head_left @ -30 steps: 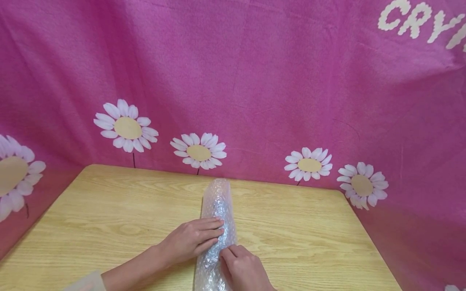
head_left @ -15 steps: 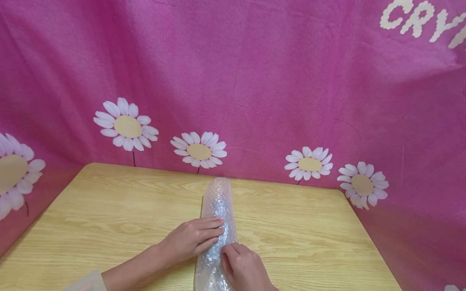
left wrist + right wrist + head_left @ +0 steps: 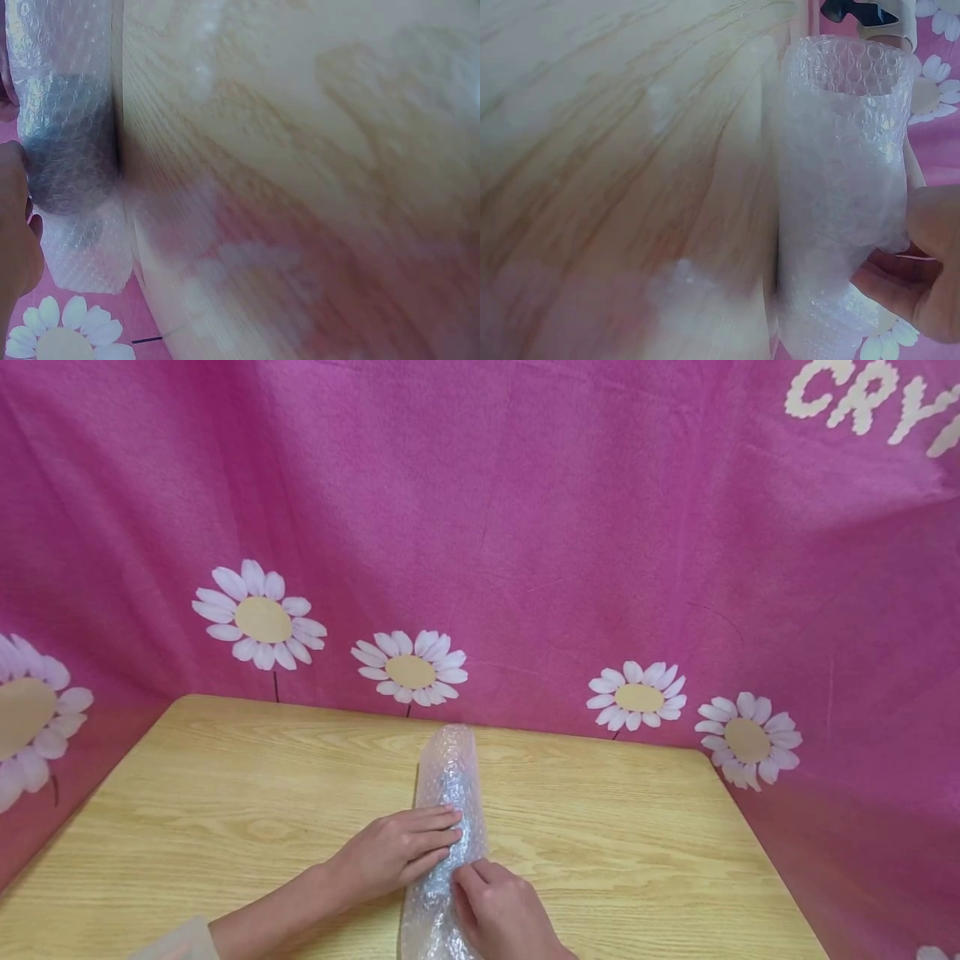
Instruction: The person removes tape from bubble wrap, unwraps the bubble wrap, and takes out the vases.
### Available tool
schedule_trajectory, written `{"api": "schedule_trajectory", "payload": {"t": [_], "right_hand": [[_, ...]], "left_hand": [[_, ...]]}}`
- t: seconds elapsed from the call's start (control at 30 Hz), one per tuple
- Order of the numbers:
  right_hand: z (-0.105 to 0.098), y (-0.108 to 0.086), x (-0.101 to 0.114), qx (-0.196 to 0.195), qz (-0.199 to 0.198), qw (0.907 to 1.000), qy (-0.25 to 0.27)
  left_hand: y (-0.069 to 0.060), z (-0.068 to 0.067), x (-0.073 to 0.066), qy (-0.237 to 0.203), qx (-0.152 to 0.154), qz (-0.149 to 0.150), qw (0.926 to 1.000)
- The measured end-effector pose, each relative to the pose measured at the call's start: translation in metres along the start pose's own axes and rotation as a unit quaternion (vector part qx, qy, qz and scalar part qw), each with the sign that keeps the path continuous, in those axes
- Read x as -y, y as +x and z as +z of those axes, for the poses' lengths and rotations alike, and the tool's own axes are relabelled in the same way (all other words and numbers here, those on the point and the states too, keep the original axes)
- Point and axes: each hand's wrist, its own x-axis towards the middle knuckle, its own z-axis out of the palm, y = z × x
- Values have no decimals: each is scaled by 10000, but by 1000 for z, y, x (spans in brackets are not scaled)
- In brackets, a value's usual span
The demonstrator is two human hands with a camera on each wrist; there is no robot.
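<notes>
A long bundle of clear bubble wrap lies on the wooden table, pointing away from me. Something dark shows through its layers in the left wrist view; what it is, I cannot tell. My left hand rests across the top of the bundle with its fingers nearly straight. Just nearer to me, my right hand pinches the wrap between curled fingers and thumb. In the right wrist view the rolled bubble wrap ends in a hollow, tube-like mouth, and the right hand holds a fold at its side.
The light wooden table spreads out on both sides of the bundle. Behind it and along its sides hangs a pink cloth printed with white daisies. Part of some white lettering shows at upper right.
</notes>
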Motion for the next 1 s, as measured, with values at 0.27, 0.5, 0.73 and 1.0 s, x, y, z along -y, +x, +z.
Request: {"api": "schedule_trajectory", "payload": {"t": [0.27, 0.5, 0.73, 1.0], "right_hand": [[-4, 3, 0, 386, -484, 9975, -337], [-4, 5, 0, 433, -613, 9965, -374], [-4, 5, 1, 516, -329, 9980, -124], [2, 4, -1, 107, -5, 9999, 111]], "left_hand": [[0, 0, -1, -23, 51, -52, 10000], [0, 0, -1, 28, 19, -44, 10000], [-1, -1, -2, 38, 47, -115, 9999], [-3, -1, -2, -51, -30, -100, 9999]]}}
